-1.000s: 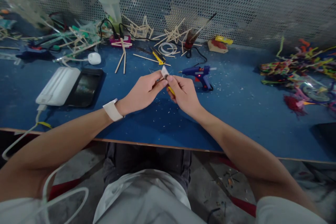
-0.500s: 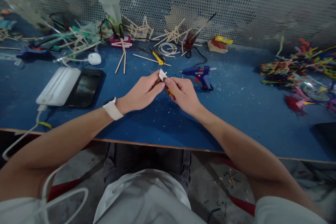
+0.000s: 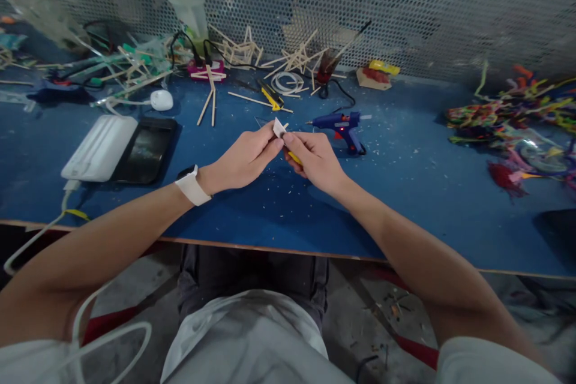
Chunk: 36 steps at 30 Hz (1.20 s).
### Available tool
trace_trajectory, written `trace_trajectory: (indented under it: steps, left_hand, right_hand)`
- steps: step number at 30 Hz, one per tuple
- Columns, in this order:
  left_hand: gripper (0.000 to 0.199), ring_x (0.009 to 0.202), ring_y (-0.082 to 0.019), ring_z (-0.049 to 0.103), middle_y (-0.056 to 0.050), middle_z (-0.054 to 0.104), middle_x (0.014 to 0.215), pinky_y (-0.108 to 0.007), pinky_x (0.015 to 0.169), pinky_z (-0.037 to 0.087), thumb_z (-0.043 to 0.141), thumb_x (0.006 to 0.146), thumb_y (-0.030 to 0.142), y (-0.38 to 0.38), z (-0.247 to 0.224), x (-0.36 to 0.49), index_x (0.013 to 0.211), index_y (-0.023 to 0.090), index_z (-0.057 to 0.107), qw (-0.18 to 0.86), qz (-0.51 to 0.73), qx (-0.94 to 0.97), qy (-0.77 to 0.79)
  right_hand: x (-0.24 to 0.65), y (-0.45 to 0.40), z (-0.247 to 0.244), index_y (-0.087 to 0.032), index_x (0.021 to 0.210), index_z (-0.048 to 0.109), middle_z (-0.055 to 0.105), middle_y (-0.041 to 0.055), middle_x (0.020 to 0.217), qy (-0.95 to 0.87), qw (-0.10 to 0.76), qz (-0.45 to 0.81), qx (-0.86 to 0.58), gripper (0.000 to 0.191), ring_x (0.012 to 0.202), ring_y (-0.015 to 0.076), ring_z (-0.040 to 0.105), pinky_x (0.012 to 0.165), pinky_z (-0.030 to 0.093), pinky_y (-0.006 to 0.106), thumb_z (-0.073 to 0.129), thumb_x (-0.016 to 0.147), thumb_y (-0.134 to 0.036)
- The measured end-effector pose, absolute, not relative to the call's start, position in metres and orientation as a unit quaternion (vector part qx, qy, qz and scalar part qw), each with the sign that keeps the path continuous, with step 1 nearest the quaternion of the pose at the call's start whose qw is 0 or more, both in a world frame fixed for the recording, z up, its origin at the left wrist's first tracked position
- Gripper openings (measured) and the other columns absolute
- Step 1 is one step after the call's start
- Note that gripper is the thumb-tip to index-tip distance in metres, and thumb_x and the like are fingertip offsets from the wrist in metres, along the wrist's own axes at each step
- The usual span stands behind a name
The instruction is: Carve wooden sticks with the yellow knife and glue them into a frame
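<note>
Above the blue table, my two hands meet thumb to thumb. My right hand (image 3: 315, 159) is closed around a yellow-handled cutter (image 3: 294, 158); most of its handle is hidden by the fingers. A flat, pale, pointed piece (image 3: 279, 128), which looks like its blade, sticks up between the thumbs. Beside it shows the tip of a thin light wooden stick (image 3: 285, 126). Fingers of my left hand (image 3: 245, 159) are pinched at the same spot, and what they grip is mostly hidden. Just right of the hands lies a blue glue gun (image 3: 339, 124) with a red light lit.
Behind the hands lie a yellow-and-black utility knife (image 3: 271, 96), coiled clear tubing (image 3: 288, 83) and joined wooden sticks (image 3: 294, 57). A white power bank (image 3: 99, 147) and black phone (image 3: 146, 150) sit left. Colourful yarn (image 3: 517, 108) is heaped right. Small shavings dot the tabletop (image 3: 279, 216).
Hardly anything differs. My right hand has shifted very slightly, and a little more of the stick tip shows beside the pale piece.
</note>
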<state>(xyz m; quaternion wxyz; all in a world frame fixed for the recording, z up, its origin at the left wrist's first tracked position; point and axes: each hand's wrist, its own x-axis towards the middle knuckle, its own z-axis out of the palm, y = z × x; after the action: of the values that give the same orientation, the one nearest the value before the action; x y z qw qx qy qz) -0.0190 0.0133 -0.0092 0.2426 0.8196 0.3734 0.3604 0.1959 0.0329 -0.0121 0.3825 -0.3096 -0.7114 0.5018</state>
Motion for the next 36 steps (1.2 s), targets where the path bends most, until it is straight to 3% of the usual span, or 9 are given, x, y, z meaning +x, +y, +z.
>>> trace_trajectory:
  steps: [13, 23, 30, 36]
  left_hand:
    - [0.049, 0.074, -0.019, 0.065, -0.001, 0.061, 0.077, -0.033, 0.064, 0.043, 0.041, 0.123, 0.065, 0.011, -0.013, -0.014, 0.098, 0.024, 0.051, 0.256, 0.403, 0.792, 0.381]
    - [0.051, 0.081, -0.019, 0.066, -0.002, 0.061, 0.077, -0.031, 0.067, 0.046, 0.044, 0.123, 0.065, 0.009, -0.013, -0.010, 0.098, 0.023, 0.056, 0.263, 0.428, 0.774, 0.385]
    - [0.051, 0.068, -0.015, 0.050, 0.002, 0.048, 0.071, -0.031, 0.063, 0.039, 0.047, 0.122, 0.062, 0.009, -0.015, -0.009, 0.088, 0.023, 0.049, 0.301, 0.441, 0.757, 0.376]
    - [0.039, 0.061, -0.013, 0.042, 0.005, 0.047, 0.071, -0.031, 0.058, 0.035, 0.056, 0.121, 0.056, 0.011, -0.018, -0.013, 0.099, 0.024, 0.052, 0.347, 0.426, 0.759, 0.351]
  right_hand:
    - [0.193, 0.032, -0.012, -0.023, 0.072, 0.058, 0.049, -0.0044, 0.055, -0.713, 0.399, 0.489, -0.306, 0.073, 0.049, 0.0103, 0.043, 0.045, 0.032, 0.027, 0.062, 0.106, -0.088]
    - [0.191, 0.029, -0.013, -0.024, 0.073, 0.057, 0.050, -0.0029, 0.058, -0.714, 0.411, 0.466, -0.323, 0.074, 0.052, 0.0117, 0.044, 0.047, 0.033, 0.028, 0.059, 0.107, -0.088]
    - [0.190, 0.027, -0.015, -0.024, 0.076, 0.059, 0.048, -0.0048, 0.057, -0.698, 0.432, 0.472, -0.323, 0.072, 0.050, 0.0115, 0.042, 0.048, 0.034, 0.029, 0.056, 0.109, -0.088]
    - [0.194, 0.028, -0.014, -0.023, 0.072, 0.057, 0.053, -0.0025, 0.059, -0.739, 0.400, 0.437, -0.321, 0.072, 0.055, 0.0123, 0.045, 0.053, 0.033, 0.030, 0.059, 0.110, -0.084]
